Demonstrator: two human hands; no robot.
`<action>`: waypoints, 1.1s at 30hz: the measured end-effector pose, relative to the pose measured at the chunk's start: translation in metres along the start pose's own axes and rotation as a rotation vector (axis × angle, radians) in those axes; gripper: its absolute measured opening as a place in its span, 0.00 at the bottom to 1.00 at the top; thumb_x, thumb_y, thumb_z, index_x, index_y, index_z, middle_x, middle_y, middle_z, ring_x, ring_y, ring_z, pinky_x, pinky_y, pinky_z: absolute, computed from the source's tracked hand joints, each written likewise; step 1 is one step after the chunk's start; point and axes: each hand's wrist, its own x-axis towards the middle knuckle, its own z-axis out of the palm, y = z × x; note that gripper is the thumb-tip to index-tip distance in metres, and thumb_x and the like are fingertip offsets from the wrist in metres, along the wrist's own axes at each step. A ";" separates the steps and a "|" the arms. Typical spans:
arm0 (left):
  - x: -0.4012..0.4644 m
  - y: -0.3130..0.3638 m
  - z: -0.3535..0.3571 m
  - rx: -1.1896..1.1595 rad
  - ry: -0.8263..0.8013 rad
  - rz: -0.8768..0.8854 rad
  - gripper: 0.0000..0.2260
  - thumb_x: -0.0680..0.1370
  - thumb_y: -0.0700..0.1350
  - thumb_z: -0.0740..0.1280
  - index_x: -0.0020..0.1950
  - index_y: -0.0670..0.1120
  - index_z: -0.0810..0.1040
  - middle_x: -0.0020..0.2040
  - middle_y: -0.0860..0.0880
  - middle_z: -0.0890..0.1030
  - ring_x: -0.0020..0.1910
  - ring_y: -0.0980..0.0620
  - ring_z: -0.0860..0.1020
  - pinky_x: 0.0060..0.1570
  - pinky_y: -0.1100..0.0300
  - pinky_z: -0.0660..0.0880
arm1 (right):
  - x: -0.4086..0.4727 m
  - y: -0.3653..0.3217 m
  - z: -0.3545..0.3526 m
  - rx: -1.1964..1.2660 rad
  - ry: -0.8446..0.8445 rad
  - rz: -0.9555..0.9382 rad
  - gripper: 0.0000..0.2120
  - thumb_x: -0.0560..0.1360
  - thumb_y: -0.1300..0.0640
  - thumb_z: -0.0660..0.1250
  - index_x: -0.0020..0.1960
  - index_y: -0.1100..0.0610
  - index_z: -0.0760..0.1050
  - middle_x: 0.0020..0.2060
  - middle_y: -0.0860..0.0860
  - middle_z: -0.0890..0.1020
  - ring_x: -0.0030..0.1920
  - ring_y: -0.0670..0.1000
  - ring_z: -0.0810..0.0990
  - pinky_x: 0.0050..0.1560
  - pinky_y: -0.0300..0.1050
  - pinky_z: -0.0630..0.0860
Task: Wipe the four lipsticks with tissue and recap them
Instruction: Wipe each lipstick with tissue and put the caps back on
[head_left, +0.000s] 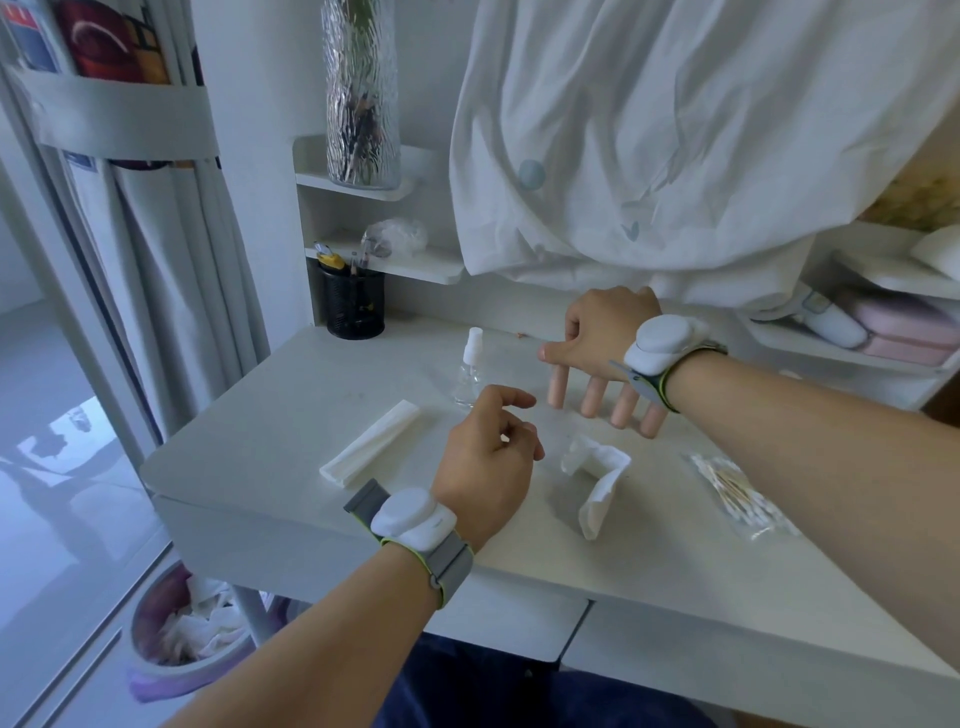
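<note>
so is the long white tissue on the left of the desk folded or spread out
Folded. The long white tissue lies flat as a narrow strip with straight edges, unlike the crumpled white tissue near the pink lipsticks.

Four pale pink lipsticks (602, 397), capped, stand upright in a slanting row at frame centre-right on the tabletop (291, 415). A crumpled white tissue (597, 478) lies just below them, a folded tissue (370, 442) centre-left.
</note>
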 end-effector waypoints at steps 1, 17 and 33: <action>0.000 0.000 0.000 -0.004 -0.002 -0.003 0.11 0.83 0.41 0.60 0.61 0.55 0.75 0.43 0.52 0.84 0.30 0.53 0.75 0.31 0.61 0.73 | -0.001 0.000 0.001 0.001 0.002 0.000 0.23 0.75 0.33 0.67 0.41 0.52 0.83 0.35 0.48 0.86 0.43 0.55 0.85 0.60 0.53 0.69; 0.000 0.000 0.001 -0.001 -0.007 -0.021 0.13 0.82 0.39 0.60 0.60 0.55 0.76 0.43 0.52 0.84 0.30 0.53 0.75 0.32 0.58 0.74 | -0.029 -0.006 -0.017 0.135 -0.216 0.083 0.23 0.81 0.41 0.61 0.40 0.50 0.89 0.33 0.48 0.89 0.21 0.42 0.80 0.53 0.43 0.72; -0.006 0.008 0.000 0.056 -0.105 0.041 0.08 0.83 0.50 0.67 0.63 0.57 0.77 0.54 0.59 0.81 0.33 0.51 0.77 0.41 0.54 0.79 | -0.053 0.019 -0.019 0.435 0.278 -0.082 0.05 0.81 0.50 0.68 0.56 0.45 0.81 0.52 0.44 0.82 0.43 0.48 0.80 0.52 0.49 0.80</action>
